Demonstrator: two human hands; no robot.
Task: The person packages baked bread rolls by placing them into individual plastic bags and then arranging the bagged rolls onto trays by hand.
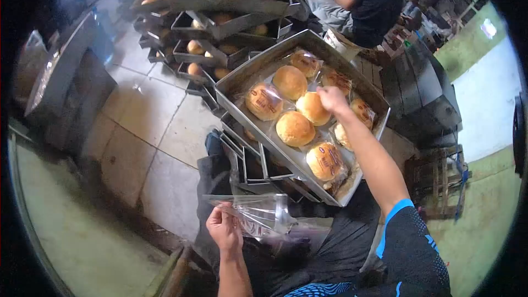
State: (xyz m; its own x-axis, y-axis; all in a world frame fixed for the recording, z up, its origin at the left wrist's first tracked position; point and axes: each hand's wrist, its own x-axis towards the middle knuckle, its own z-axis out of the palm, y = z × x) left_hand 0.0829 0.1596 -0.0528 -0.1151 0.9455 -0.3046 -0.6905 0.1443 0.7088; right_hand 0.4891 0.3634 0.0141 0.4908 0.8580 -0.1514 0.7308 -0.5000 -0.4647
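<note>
My left hand [224, 231] pinches the edge of a clear plastic bag [258, 212] with printing on it, held above my lap. Over the metal tray [258, 120], my right hand [333, 100] has its fingers closed at the upper right edge of a round golden bun [312, 111]; the fingertips are partly hidden. Unwrapped beside it lie another bun [290, 82] and a third bun [295, 128]. Several buns in printed clear wrappers share the tray, among them a wrapped bun [264, 102] on the left and a wrapped bun [324, 161] at the near end.
Stacked metal trays [220, 27] holding more buns rise behind and under the front tray. A person [376, 3] in a dark shirt sits at the back right. Dark stacked boxes or trays [421, 91] stand at right. Pale floor tiles [148, 110] lie to the left.
</note>
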